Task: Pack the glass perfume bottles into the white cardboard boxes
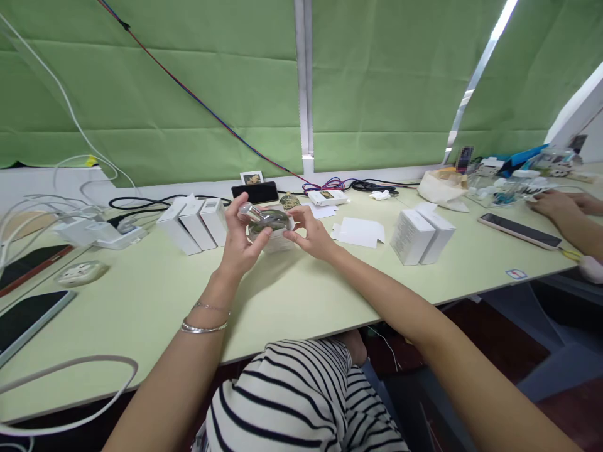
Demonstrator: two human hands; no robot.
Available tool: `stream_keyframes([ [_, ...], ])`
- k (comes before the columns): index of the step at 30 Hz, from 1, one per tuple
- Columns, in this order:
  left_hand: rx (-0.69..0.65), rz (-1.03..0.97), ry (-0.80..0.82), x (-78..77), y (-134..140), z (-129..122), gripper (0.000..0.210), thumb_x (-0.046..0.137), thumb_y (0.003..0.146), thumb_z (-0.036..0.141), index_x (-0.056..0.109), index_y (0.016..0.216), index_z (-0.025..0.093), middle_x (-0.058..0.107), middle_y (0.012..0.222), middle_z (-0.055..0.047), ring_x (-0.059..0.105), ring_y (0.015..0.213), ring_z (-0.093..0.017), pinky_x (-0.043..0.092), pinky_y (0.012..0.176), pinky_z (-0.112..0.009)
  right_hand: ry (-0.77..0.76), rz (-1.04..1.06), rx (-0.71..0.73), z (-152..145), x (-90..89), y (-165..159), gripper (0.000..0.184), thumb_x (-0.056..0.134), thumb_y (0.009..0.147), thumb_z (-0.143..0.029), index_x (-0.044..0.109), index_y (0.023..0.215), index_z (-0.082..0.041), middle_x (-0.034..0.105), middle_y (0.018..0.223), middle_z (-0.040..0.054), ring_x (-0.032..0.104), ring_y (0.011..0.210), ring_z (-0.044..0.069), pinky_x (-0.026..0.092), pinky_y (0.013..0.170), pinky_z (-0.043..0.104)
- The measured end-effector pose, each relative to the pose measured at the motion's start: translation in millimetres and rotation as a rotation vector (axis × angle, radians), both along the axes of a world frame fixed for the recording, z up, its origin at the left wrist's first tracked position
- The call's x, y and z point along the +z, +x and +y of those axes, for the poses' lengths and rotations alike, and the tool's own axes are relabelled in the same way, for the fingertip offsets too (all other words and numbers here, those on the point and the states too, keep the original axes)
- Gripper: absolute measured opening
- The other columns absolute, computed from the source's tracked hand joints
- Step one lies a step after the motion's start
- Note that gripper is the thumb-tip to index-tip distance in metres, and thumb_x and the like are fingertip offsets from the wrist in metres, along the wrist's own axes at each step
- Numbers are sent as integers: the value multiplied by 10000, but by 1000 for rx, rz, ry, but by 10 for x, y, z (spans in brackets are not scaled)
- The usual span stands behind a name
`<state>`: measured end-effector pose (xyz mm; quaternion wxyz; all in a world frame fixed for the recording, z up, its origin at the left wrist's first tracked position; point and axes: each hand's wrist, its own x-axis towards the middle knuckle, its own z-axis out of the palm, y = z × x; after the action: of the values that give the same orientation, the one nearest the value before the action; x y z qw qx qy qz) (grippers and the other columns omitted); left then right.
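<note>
Above the table, my left hand is closed around a rounded clear glass bottle with a silvery cap, tilted toward the left. My right hand pinches at the right end of the bottle, where a pale box shows just below and behind it. Whether the bottle is partly inside that box, I cannot tell. White boxes stand upright left of my hands, and two more white boxes stand to the right. Flat white card lies beyond my right hand.
A black phone leans near the wall, with cables along the back. Chargers and a power strip sit at the left, near phones. A co-worker's hands rest at the far right, beside another phone.
</note>
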<state>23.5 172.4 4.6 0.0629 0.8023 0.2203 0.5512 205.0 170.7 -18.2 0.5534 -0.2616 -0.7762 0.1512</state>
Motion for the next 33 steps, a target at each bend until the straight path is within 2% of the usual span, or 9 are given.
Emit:
stream_keyframes([
  [6,61,78,155,-15,-12,16,475,541,820,360,329,1240,290,526,1081,-74,560,941,-197,494,765,-347,-29,-86,-34,22,-16,1,392,426,853,-448,376,1142,-188,530,1114,107,536,994,196,492,777,335],
  [11,95,-3,16,85,-18,-31,470,501,825,438,334,1241,295,546,1066,-65,571,896,-185,488,788,-339,-57,-28,-49,22,11,0,465,387,843,-543,387,1158,-200,554,991,65,572,813,153,508,712,289],
  [15,182,121,-5,131,-66,-24,343,426,857,441,477,1142,257,579,1022,-67,573,818,-180,480,747,-328,-121,-17,-31,60,-3,10,482,368,834,-574,400,1138,-201,556,955,51,581,767,137,519,687,283],
  [17,215,156,16,125,-86,-19,385,414,859,442,442,1189,244,587,1019,-80,572,833,-195,472,746,-339,-103,-31,-38,67,-4,7,487,366,829,-587,411,1113,-194,556,1008,72,582,844,155,515,717,294],
  [21,204,94,1,98,-70,-31,595,461,834,446,211,1330,232,592,958,-81,570,815,-204,471,696,-336,-67,-40,-73,57,4,-5,501,333,823,-616,419,1070,-189,558,1042,95,575,913,177,500,756,316],
  [24,237,151,7,94,-32,-43,443,438,845,393,374,1244,211,580,923,-64,557,782,-186,469,709,-327,-77,-30,-65,46,11,-3,535,353,799,-640,404,1068,-181,546,1059,106,562,945,183,503,738,304],
  [27,294,202,48,88,-11,-36,264,407,854,331,537,1037,193,597,902,-61,546,792,-186,455,729,-322,-105,-20,-38,39,10,2,520,409,786,-622,396,1052,-174,535,1036,98,568,881,163,504,720,288],
  [30,304,236,39,71,-15,-19,214,392,862,299,570,908,189,614,861,-51,546,745,-170,445,694,-297,-119,-12,-7,41,-5,-4,470,456,783,-585,395,1019,-183,524,1013,77,569,781,133,501,698,279],
  [33,324,200,-18,55,-34,-15,218,445,843,308,545,994,187,613,855,-39,531,662,-143,431,618,-263,-126,22,-21,58,-31,-11,448,475,796,-539,366,1056,-191,534,912,42,558,734,124,489,690,281],
])
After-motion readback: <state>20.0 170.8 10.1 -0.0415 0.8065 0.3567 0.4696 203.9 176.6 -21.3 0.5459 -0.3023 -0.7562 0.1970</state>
